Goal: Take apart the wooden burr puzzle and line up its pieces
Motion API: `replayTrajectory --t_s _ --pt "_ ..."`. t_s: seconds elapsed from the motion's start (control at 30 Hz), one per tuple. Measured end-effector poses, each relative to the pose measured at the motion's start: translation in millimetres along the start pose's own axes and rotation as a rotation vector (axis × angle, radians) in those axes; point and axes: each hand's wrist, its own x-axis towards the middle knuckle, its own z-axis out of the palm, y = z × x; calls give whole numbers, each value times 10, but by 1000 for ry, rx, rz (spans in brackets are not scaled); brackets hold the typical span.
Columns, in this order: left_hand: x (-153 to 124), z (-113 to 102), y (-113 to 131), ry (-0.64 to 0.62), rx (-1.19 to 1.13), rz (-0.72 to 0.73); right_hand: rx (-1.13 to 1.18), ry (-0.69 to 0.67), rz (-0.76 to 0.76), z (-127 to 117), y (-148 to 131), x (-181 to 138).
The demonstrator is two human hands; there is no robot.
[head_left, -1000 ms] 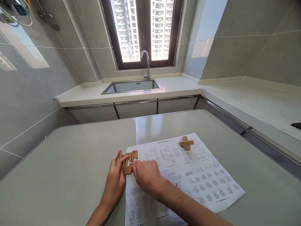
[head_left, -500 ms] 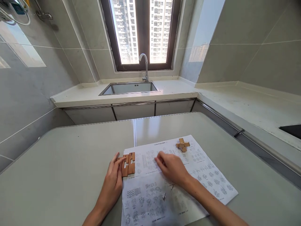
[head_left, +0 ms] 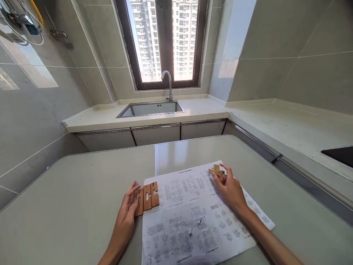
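Three flat wooden puzzle pieces [head_left: 147, 198] lie side by side at the left edge of a printed instruction sheet [head_left: 193, 217] on the grey table [head_left: 68, 206]. My left hand [head_left: 125, 213] rests beside them, its fingers stretched out and touching the leftmost piece. My right hand [head_left: 230, 187] is at the sheet's far right corner, with its fingertips closing round a small assembled wooden cross [head_left: 216, 170] that sits on the paper.
Beyond the table runs an L-shaped counter with a steel sink [head_left: 150, 109] and a tap [head_left: 167, 85] under a window. A dark hob [head_left: 340, 154] shows at the right edge. A seam [head_left: 156, 162] splits the table top.
My right hand has left the flat pieces and moved right across the sheet to the wooden cross. My left hand has stayed by the flat pieces, which now lie lined up.
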Motion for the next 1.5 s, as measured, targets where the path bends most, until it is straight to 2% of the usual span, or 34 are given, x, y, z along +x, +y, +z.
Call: replayTrajectory --t_s 0.17,0.33,0.57,0.8,0.9,1.03,1.13,1.27,1.4,1.5 --pt "23 -21 59 256 35 -55 40 -93 64 -25 16 106" --pt "99 -74 -14 380 -26 -72 55 -126 94 -41 5 148" --pt "82 -91 -10 383 29 -27 -40 -79 135 -32 -49 181" --pt "-50 -54 193 351 150 83 -29 -48 76 -91 -125 110" --pt "-124 67 307 228 167 197 26 -96 11 -88 -294 -55" --pt "-171 336 408 -46 211 291 260 -255 -160 -69 -740 -478" --pt "-162 492 435 -253 225 239 421 -429 -267 -89 -1075 -791" --pt "-147 548 421 -572 25 162 613 -559 -271 -126 -1273 -938" --pt "-187 613 417 -639 -144 115 653 -632 -282 -11 -1189 -895" --pt "-226 700 414 -601 -220 27 697 -660 -237 190 -1056 -894"
